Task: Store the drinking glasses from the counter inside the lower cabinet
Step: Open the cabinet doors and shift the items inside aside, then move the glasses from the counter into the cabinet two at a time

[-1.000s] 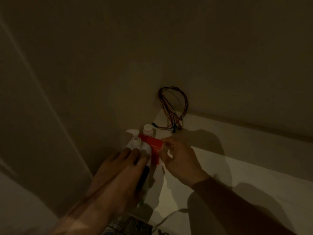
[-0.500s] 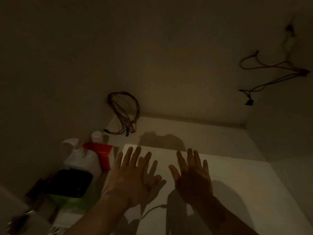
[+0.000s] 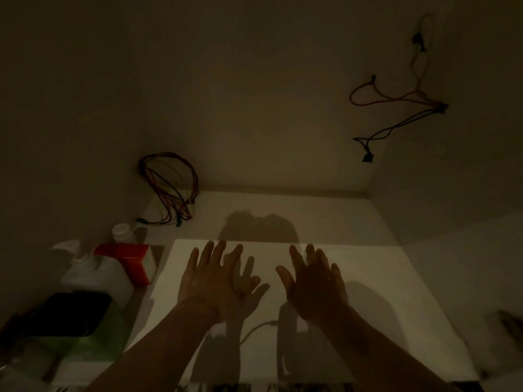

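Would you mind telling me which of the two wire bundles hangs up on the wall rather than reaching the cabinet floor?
The wire bundle on the right wall; the looped bundle in the back left corner trails down onto the floor.

Both bare forearms rise from the bottom edge toward the centre of the frame. The left hand [image 3: 213, 281], just left of centre, is palm-down with straight, spread fingers [image 3: 219, 251]. The right hand [image 3: 312, 284], just right of centre, lies the same way, thumb angled inward. Neither holds anything, and they are apart.
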The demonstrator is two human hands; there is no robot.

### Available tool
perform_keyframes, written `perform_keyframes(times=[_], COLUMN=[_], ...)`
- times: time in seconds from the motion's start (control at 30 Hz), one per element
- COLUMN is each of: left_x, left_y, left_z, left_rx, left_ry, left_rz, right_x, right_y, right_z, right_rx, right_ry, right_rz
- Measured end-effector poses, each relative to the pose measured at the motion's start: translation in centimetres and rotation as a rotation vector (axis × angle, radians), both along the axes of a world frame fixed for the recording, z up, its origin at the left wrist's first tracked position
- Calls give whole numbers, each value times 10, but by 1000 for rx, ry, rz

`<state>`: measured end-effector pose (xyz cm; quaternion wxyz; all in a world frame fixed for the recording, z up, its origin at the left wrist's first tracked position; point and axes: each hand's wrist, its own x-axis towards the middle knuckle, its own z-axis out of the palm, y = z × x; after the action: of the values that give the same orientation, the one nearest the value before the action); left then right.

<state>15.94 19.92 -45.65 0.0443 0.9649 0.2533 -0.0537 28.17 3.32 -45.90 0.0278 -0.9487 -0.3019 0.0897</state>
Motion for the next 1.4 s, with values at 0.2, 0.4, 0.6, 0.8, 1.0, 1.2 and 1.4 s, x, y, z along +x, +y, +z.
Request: perform_keyframes(times=[0.2,0.4,0.6,0.8,1.0,1.2,1.4], left_x=[-27,-70,-106,-145,-184,-217,-232], left_y=[-36,-79,-99,-140,-192,-236,-254], left_z=[51,153,294,437,555,690,829], left_rx=[-108,-172,-220,-218,-279,-242,-137], left_ry=[149,180,285,226,235,217,-15], left_rz=[14,-30,-22,-31,-1,19,-18], right_x=[-37,-87,-126,-172,-215,-240,-243], right_y=[-28,-60,-88,-119,-172,-234,-261], right_z=[65,177,325,470,579,705,845], right_rx=[-106,-101,-155,-143,-51,10,104], right_ry=[88,161,254,279,290,277,154], right_rz=[37,6,-27,-41,-37,-65,-36])
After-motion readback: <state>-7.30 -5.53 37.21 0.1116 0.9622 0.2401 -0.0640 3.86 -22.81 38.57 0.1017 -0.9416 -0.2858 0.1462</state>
